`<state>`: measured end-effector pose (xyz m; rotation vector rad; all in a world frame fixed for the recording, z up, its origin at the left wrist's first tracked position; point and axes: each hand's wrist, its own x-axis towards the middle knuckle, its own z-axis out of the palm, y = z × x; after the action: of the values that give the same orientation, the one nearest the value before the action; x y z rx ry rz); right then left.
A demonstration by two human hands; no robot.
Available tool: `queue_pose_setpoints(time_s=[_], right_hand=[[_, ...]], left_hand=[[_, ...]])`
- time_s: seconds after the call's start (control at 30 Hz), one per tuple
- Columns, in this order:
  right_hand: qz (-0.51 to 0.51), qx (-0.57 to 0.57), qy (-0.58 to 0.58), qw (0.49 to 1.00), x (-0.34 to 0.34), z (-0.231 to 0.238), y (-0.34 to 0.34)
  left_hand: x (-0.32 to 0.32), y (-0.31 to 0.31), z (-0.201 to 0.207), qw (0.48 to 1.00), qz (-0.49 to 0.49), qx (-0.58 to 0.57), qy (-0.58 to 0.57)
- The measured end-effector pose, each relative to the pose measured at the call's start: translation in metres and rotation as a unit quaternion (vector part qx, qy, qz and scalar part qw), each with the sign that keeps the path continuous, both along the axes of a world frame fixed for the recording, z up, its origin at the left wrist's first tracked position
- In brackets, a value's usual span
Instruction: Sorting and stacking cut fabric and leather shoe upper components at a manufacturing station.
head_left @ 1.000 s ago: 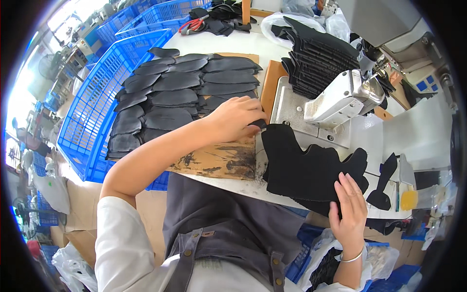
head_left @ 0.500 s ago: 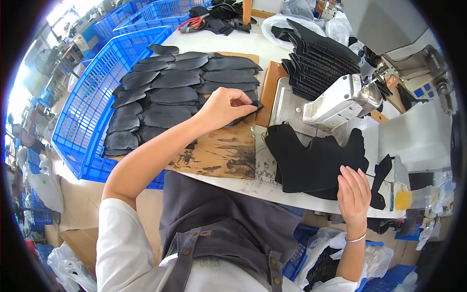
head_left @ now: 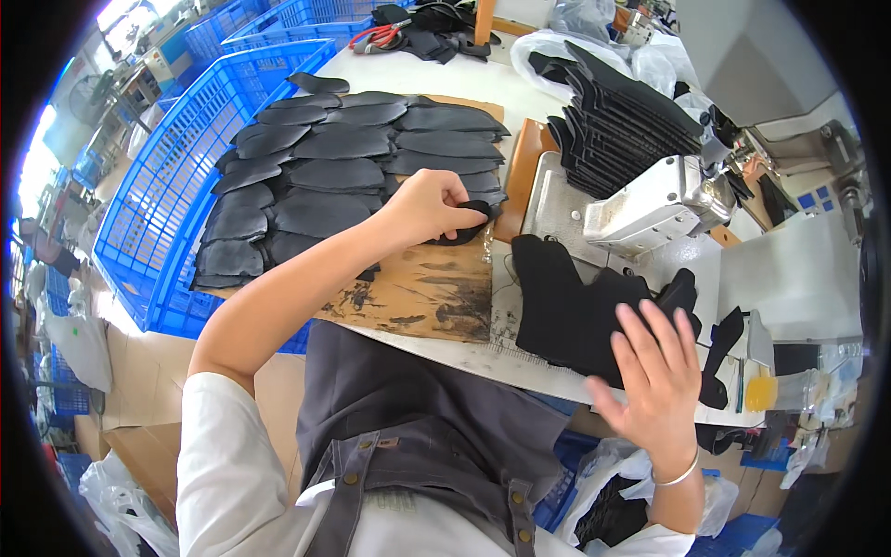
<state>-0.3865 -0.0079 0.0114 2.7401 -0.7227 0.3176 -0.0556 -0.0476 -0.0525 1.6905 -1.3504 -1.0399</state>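
Rows of overlapping black oval pieces (head_left: 320,213) cover a brown board (head_left: 408,278). At the board's right side my left hand (head_left: 429,204) is closed, its thumb and fingers pinching the raised edge of a black piece (head_left: 461,238). Farther right, a shaped black fabric piece (head_left: 571,311) lies flat on the table, with more dark fabric partly under it. My right hand (head_left: 657,381) is over that fabric's near right part, fingers spread and nothing in its grasp; whether it touches the cloth I cannot tell.
A white machine arm (head_left: 645,202) stands just beyond the fabric. Behind it leans a stack of black pieces (head_left: 626,125). A blue crate (head_left: 176,200) borders the table's left. Red-handled scissors (head_left: 378,37) lie at the back, and a narrow black strip (head_left: 724,357) is at right.
My left hand has lifted and bent the edge of the black piece. My right hand has shifted left and toward me, its fingers spreading. The fabric beneath has slid slightly.
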Motion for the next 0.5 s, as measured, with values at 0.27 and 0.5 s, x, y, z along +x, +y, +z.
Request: queue_pose_setpoints(time_s=[0.27,0.5], right_hand=[[0.180,0.109,-0.129,0.969,0.124,-0.016,-0.092],[0.106,0.300,0.040,0.947,0.141,-0.036,-0.120]], left_hand=[[-0.004,0.001,-0.002,0.999,-0.014,-0.025,-0.039],[0.026,0.047,0.031,0.993,0.102,-0.061,0.005]])
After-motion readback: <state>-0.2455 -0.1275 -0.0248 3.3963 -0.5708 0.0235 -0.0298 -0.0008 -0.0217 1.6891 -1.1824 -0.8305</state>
